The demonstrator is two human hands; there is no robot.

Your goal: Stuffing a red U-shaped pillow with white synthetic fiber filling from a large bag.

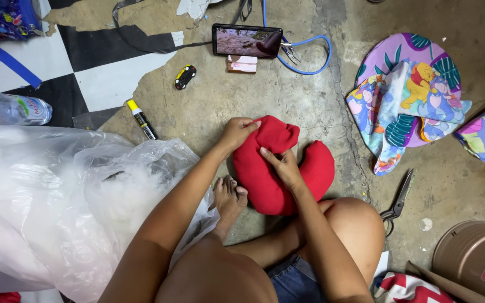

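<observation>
A single head-worn camera looks steeply down from just above the seated person's lap, close over the red cushion (pixel 279 165) on the concrete floor (pixel 287 95). It faces forward past the cushion toward a propped phone (pixel 247 40); scissors (pixel 399 196) lie right of the cushion.

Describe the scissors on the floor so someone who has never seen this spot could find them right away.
Start at the red U-shaped cushion that both hands press on the concrete floor. Look past the person's bent knee, below the heap of cartoon-print fabric. The scissors lie there alone, dark metal and slim, blades toward the fabric, unlike the soft, colourful things around them.
</observation>
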